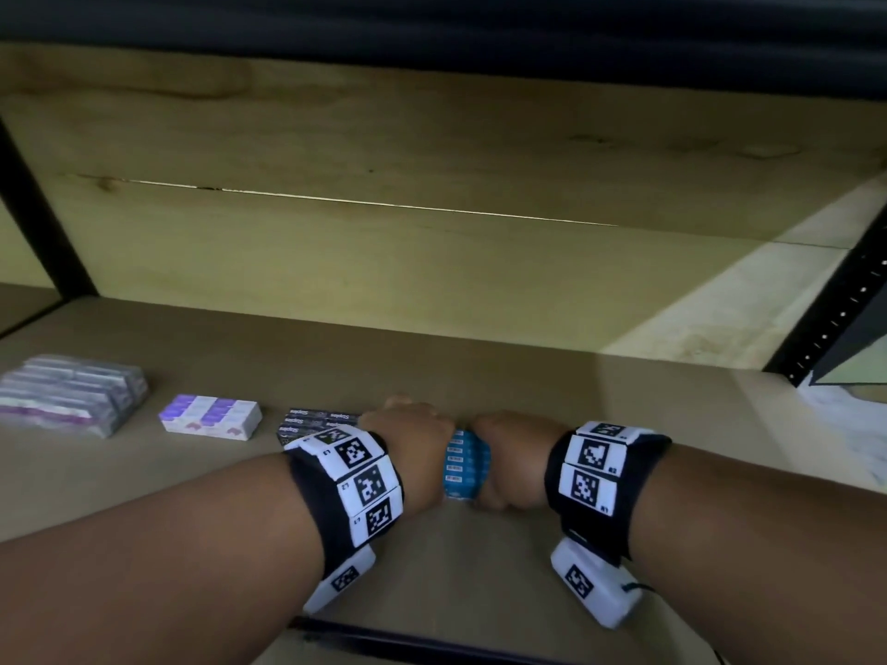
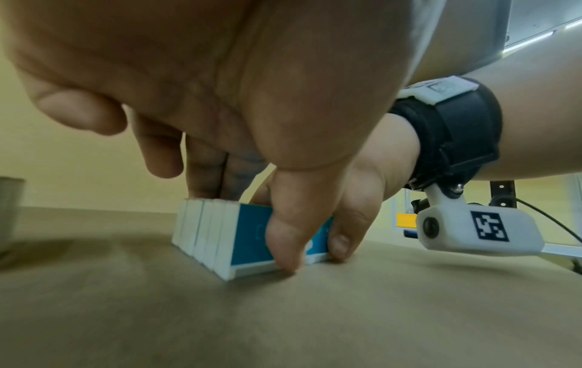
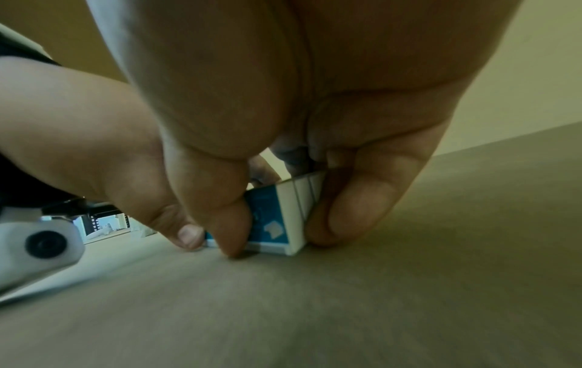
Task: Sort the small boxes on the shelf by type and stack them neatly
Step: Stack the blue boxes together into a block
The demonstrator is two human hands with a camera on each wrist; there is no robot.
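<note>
Several small blue-and-white boxes (image 1: 464, 465) stand on edge in a tight row on the brown shelf board (image 1: 480, 568). My left hand (image 1: 408, 441) grips the row's left side and my right hand (image 1: 509, 455) its right side. In the left wrist view the blue boxes (image 2: 217, 236) sit between my left thumb (image 2: 283, 246) on the near face and my fingers (image 2: 207, 179) on the far end. The right wrist view shows the blue boxes (image 3: 267, 211) pinched between my right thumb (image 3: 228, 224) and curled fingers (image 3: 349, 204).
Left of my hands lie black staple boxes (image 1: 312, 421), a purple-and-white box group (image 1: 211, 417) and a wrapped grey-purple stack (image 1: 72, 393). The wooden back panel (image 1: 432, 256) closes the rear. A black upright (image 1: 835, 319) stands at the right.
</note>
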